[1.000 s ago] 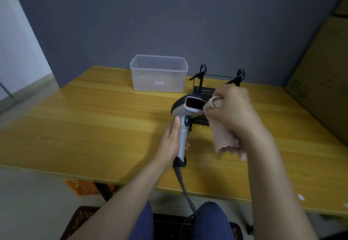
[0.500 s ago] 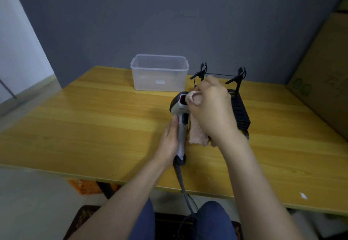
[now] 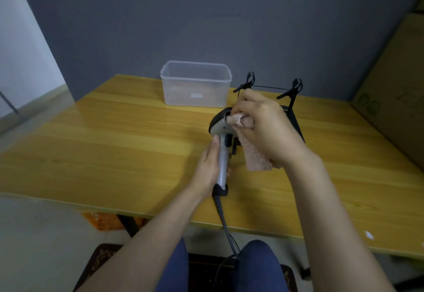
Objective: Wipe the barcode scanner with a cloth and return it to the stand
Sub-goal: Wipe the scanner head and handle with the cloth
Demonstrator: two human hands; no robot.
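My left hand (image 3: 210,168) grips the grey handle of the barcode scanner (image 3: 222,142) and holds it upright above the wooden table (image 3: 114,145). Its dark head points right, and its cable (image 3: 226,225) hangs down over the table's front edge. My right hand (image 3: 266,129) clutches a pink cloth (image 3: 254,156) and presses a bunched corner against the scanner's front window, which is hidden. The rest of the cloth hangs below my palm. The black wire stand (image 3: 294,108) sits just behind my right hand, partly covered.
A clear plastic tub (image 3: 195,85) stands at the back of the table, left of the stand. A large cardboard box (image 3: 394,90) leans at the right. A grey wall runs behind. My knees and a patterned mat show below the table edge.
My right hand moved the cloth from the right side of the scanner head onto its front window, covering it. The left hand kept the scanner almost still.
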